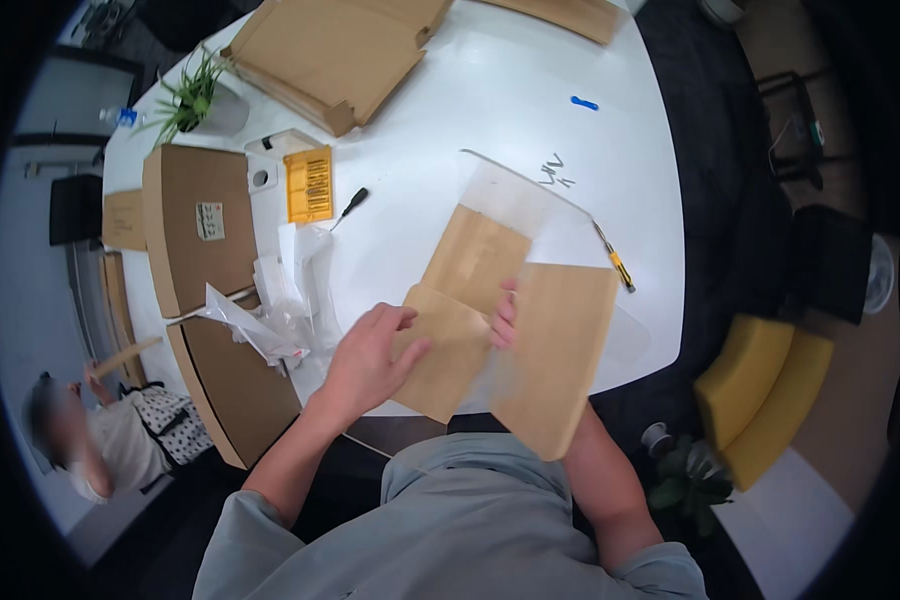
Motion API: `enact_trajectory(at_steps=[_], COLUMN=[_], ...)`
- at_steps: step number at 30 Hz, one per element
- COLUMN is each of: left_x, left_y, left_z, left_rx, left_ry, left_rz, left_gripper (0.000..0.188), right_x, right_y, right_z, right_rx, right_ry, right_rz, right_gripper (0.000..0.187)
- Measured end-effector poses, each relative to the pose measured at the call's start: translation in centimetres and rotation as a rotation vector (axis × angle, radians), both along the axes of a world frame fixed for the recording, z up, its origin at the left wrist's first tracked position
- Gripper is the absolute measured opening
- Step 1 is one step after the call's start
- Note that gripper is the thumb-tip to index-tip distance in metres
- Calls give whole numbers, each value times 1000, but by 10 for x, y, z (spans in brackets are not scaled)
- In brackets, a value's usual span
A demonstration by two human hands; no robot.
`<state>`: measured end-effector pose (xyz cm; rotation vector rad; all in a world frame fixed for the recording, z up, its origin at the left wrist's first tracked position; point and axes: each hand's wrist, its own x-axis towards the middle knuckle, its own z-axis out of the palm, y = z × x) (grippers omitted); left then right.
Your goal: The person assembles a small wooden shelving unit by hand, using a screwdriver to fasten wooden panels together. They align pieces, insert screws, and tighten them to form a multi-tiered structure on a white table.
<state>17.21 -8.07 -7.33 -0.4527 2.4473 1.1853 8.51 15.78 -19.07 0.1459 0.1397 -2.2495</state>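
Wooden panel point(560, 350) sits gripped in the right hand point(506, 315); left hand point(375, 350) half open, contact unclear! Boards point(450, 365) look unjoined, black screwdriver point(356, 199) lying aside

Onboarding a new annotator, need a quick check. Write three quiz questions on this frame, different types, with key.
1. Multiple choice: where is the black screwdriver relative to the yellow-orange case?
A) inside it
B) on the table, to its right in the picture
C) on top of it

2. True or false: the right hand is empty.

3. Fill in: the small object lying toward the far right of the table is ____ in colour.

Key:
1. B
2. False; it holds a wood-coloured panel, with fingers showing at its left edge.
3. blue
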Motion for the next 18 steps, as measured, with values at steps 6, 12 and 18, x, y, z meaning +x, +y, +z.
enact_trajectory(at_steps=[6, 12, 18], left_x=[-28, -42, -60], left_y=[41, 59, 1], left_z=[-49, -31, -60], left_rx=[639, 561, 467], left_ry=[-162, -161, -332], left_rz=[518, 796, 783], left_gripper=[54, 44, 47], right_x=[8, 32, 92], right_y=[-66, 7, 101], right_z=[56, 97, 9], right_rx=[678, 1076, 1110], right_ry=[293, 958, 671], right_rz=[-40, -321, 77], right_gripper=[60, 57, 19])
